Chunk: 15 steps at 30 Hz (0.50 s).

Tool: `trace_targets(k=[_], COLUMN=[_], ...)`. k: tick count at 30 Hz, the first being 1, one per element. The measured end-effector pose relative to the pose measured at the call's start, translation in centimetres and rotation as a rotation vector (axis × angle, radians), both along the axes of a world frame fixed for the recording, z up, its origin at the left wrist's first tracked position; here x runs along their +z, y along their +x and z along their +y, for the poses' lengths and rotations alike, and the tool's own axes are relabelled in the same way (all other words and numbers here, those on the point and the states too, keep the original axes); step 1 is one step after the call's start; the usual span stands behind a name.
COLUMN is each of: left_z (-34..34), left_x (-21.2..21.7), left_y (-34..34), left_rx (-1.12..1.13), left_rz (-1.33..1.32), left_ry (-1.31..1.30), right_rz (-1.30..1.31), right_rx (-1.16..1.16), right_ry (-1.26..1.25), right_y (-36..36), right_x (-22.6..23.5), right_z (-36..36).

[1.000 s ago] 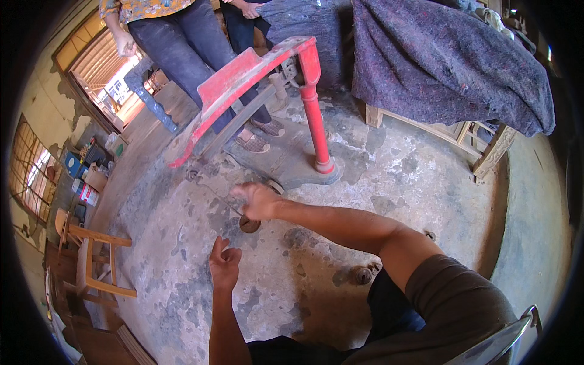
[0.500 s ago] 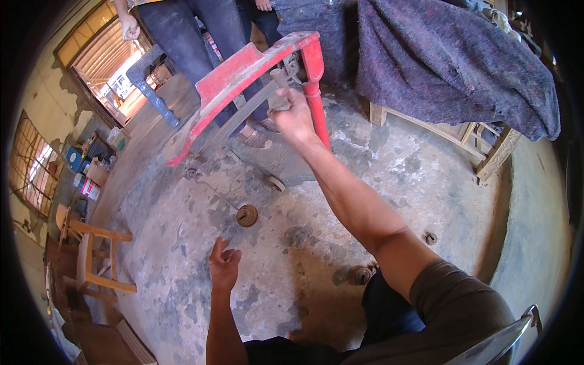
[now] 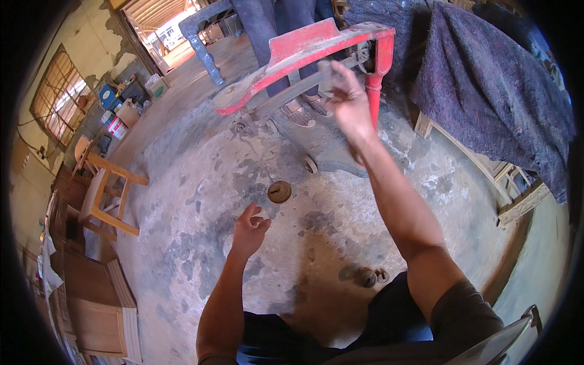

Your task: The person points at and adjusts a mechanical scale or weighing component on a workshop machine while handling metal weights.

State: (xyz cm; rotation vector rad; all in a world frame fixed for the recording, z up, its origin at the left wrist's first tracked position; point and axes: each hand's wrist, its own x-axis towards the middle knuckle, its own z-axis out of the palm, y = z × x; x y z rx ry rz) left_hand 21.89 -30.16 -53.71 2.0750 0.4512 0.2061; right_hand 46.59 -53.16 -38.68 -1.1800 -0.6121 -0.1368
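A red-framed platform scale point(image 3: 376, 91) stands in front of me, with a metal beam point(image 3: 295, 91) under its curved top. My right hand point(image 3: 351, 109) reaches to the beam's right part, its fingers around a small grey sliding weight point(image 3: 326, 78); both are smeared by motion. My left hand point(image 3: 250, 232) is held in the air over the floor, fingers apart and loosely bent, nothing in it. Just beyond it, a round brown slotted weight point(image 3: 279, 192) shows at the lower end of a thin rod below the beam's left end.
More round weights point(image 3: 368, 277) sit on the floor by my knee. A person in dark trousers point(image 3: 258, 30) stands behind the scale. At right, a dark blanket point(image 3: 486, 103) covers wooden furniture; at left are a wooden stool point(image 3: 109, 191) and cabinets point(image 3: 97, 316).
The view has turned left, so the scale appears farther right. My right hand and the sliding weight have moved left along the beam, away from the red post. My left hand stays raised and empty.
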Motion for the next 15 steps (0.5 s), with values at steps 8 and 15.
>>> trace_targets(k=[8, 15], left_z=[-1.6, 0.0], left_x=[-0.1, -2.3], left_y=[1.8, 1.5], left_rx=[-0.047, -0.143], left_rz=[-0.062, -0.08], left_ry=[0.009, 0.157], right_rz=[-0.179, -0.193], right_rx=[0.102, 0.121], right_ry=[-0.243, 0.035], right_y=[-9.0, -2.5], right_x=[-0.6, -3.9], right_z=[5.7, 4.5])
